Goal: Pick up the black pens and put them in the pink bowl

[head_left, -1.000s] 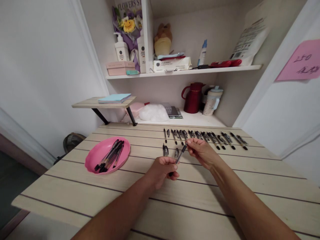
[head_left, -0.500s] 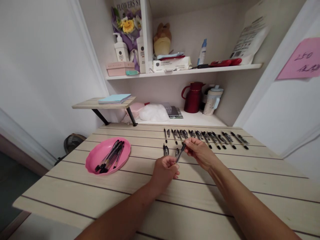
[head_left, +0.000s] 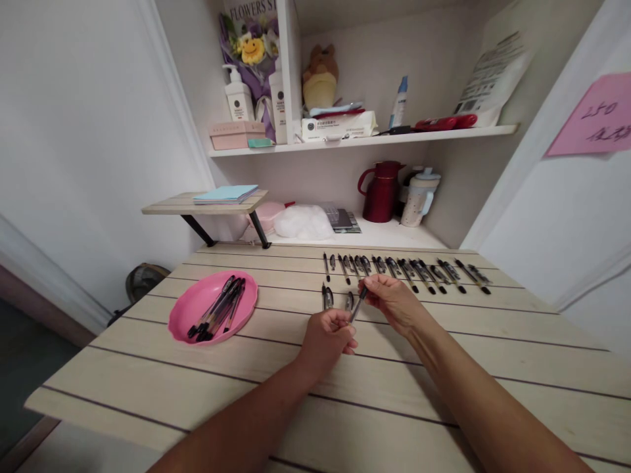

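Between my two hands a dark pen (head_left: 359,306) is held at a slant over the table. My left hand (head_left: 329,336) is closed on its lower end. At the upper end, the fingertips of my right hand (head_left: 392,299) pinch the black tip part. Just behind my left hand lie a pen barrel and a loose pen cap (head_left: 329,297), with another cap (head_left: 349,300) beside the held pen. Farther back, a row of pen barrels and caps (head_left: 422,272) stretches to the right. To the left, a pink scalloped dish (head_left: 180,315) holds several pens (head_left: 224,309).
The slatted wooden table (head_left: 197,387) carries everything. A small raised stand (head_left: 167,205) with blue paper is at the back left. Behind the table edge are a plastic bag (head_left: 303,222), a red jug (head_left: 382,194) and a patterned tumbler (head_left: 419,200), below a loaded shelf (head_left: 419,136).
My hands have shifted very slightly, and the upper end of the held pen sits a little lower. The dish and the row of pens are unchanged.
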Demonstrator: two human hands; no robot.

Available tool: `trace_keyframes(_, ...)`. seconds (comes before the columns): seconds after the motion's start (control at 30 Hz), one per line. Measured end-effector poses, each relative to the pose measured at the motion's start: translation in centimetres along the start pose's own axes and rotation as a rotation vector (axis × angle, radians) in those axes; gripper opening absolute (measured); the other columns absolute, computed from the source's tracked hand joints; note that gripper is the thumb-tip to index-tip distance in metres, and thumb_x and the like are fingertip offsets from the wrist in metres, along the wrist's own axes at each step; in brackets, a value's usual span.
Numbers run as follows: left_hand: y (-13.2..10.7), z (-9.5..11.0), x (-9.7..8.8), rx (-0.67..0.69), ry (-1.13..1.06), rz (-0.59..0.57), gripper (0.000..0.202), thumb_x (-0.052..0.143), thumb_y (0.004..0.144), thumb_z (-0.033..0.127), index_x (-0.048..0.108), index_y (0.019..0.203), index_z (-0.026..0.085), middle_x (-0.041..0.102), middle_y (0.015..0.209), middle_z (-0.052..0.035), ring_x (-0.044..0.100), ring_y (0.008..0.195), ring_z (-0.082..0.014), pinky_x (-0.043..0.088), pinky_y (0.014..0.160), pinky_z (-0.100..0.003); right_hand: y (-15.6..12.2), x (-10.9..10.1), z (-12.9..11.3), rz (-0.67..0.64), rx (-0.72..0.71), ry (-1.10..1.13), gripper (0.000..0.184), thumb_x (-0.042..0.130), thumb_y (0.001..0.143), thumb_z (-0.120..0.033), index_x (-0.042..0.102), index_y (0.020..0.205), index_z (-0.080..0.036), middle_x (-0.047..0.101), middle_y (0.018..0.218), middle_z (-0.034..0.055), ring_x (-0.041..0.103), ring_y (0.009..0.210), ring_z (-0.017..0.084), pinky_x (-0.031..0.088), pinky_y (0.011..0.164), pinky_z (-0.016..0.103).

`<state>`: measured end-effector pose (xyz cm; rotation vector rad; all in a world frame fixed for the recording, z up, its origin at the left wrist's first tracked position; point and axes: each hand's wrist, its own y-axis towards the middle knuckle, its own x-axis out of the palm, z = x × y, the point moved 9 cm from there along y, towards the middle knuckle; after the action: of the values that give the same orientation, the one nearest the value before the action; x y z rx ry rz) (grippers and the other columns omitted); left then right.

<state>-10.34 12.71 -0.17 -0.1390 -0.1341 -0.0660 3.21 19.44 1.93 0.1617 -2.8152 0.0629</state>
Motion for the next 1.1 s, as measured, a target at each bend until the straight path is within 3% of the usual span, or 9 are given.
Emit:
trace_keyframes(0.13, -0.1, 0.2, 0.0, -0.005, -0.021, 0.0, 0.023, 0.065, 0.059, 0.021, 0.059, 0.079, 0.012, 0.054, 0.065, 0.0015, 0.056, 0.048, -0.008, 0.045, 0.044, -0.018, 0.0, 0.5, -0.3, -0.071, -0.005, 0.063, 0.035, 0.065, 0.066, -0.047, 0.064, 0.087, -0.019, 0.065, 0.088, 0.0062, 0.058, 0.074, 0.016, 0.046, 0.06, 0.027)
trace_keyframes(0.33, 0.1, -0.1, -0.1, -0.014, -0.019, 0.002, 0.023, 0.066, 0.059, 0.021, 0.059, 0.08, 0.012, 0.055, 0.067, 0.0006, 0.056, 0.047, -0.0086, 0.046, 0.044, -0.02, 0.2, -0.4, -0.6, 0.021, -0.057, 0.032, 0.025, 0.074, 0.058, -0.037, 0.061, 0.069, -0.019, 0.062, 0.069, 0.0, 0.053, 0.058, 0.01, 0.044, 0.055, 0.024)
trace_keyframes(0.5, 0.0, 0.0, -0.1, -0.004, 0.005, -0.002, 0.02, 0.063, 0.062, 0.019, 0.059, 0.08, 0.012, 0.053, 0.066, 0.0012, 0.057, 0.049, -0.0092, 0.046, 0.044, -0.02, 0.1, 0.5, -0.2, -0.08, -0.013, 0.077, 0.029, 0.072, 0.061, -0.04, 0.063, 0.08, -0.019, 0.064, 0.083, 0.0021, 0.057, 0.068, 0.012, 0.045, 0.059, 0.024)
trace_keyframes(0.67, 0.0, 0.0, 0.0, 0.001, 0.026, -0.011, 0.02, 0.061, 0.063, 0.016, 0.058, 0.082, 0.012, 0.053, 0.068, 0.0007, 0.056, 0.048, -0.0085, 0.045, 0.044, -0.019, 0.2, -0.2, 0.1, -0.02, 0.003, 0.033, 0.026, 0.074, 0.059, -0.038, 0.061, 0.071, -0.019, 0.064, 0.075, 0.0005, 0.055, 0.062, 0.01, 0.044, 0.056, 0.023)
trace_keyframes(0.83, 0.1, 0.0, -0.1, -0.01, 0.028, -0.007, 0.02, 0.061, 0.063, 0.017, 0.059, 0.082, 0.012, 0.052, 0.066, 0.0014, 0.057, 0.048, -0.0084, 0.045, 0.044, -0.018, 0.1, 0.5, 0.3, -0.101, 0.025, 0.09, 0.027, 0.068, 0.065, -0.04, 0.064, 0.082, -0.019, 0.065, 0.084, 0.0028, 0.058, 0.07, 0.012, 0.046, 0.061, 0.025)
trace_keyframes(0.93, 0.0, 0.0, -0.1, -0.012, 0.017, -0.003, 0.021, 0.064, 0.061, 0.019, 0.059, 0.08, 0.012, 0.052, 0.065, 0.0018, 0.057, 0.048, -0.0091, 0.046, 0.044, -0.02, 0.3, -0.2, 0.4, -0.036, 0.016, 0.054, 0.022, 0.074, 0.06, -0.033, 0.062, 0.071, -0.018, 0.065, 0.076, 0.0006, 0.056, 0.064, 0.01, 0.044, 0.058, 0.022)
trace_keyframes(1.1, -0.1, 0.1, -0.1, -0.009, 0.018, 0.001, 0.02, 0.063, 0.061, 0.019, 0.059, 0.079, 0.012, 0.052, 0.064, 0.0027, 0.056, 0.048, -0.0075, 0.045, 0.045, -0.018, 0.4, 0.3, 0.7, -0.093, 0.047, 0.095, 0.03, 0.068, 0.065, -0.045, 0.064, 0.079, -0.019, 0.066, 0.083, 0.0035, 0.058, 0.067, 0.012, 0.045, 0.055, 0.022)
